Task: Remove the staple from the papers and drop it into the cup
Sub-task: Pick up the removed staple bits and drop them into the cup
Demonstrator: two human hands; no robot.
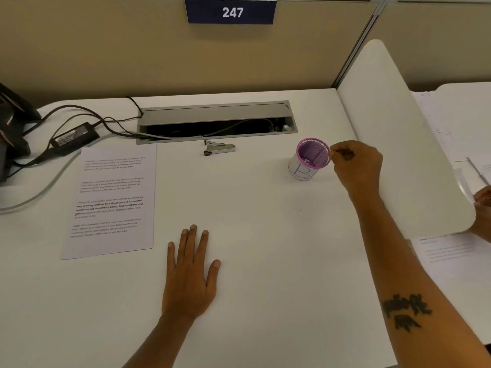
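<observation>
right hand pinched at cup rim; left hand flat.

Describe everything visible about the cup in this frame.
The cup is a small purple mesh cylinder, its lower wall wrapped in white paper bearing a blue hand-drawn "B". It stands upright on the white desk, right of the staple remover. The right hand hovers pinched at its rim; contact is unclear. Small bits lie inside.

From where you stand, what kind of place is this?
Probably an office cubicle: a numbered sign on the partition wall, a white desk with a cable tray, and printed papers.
</observation>
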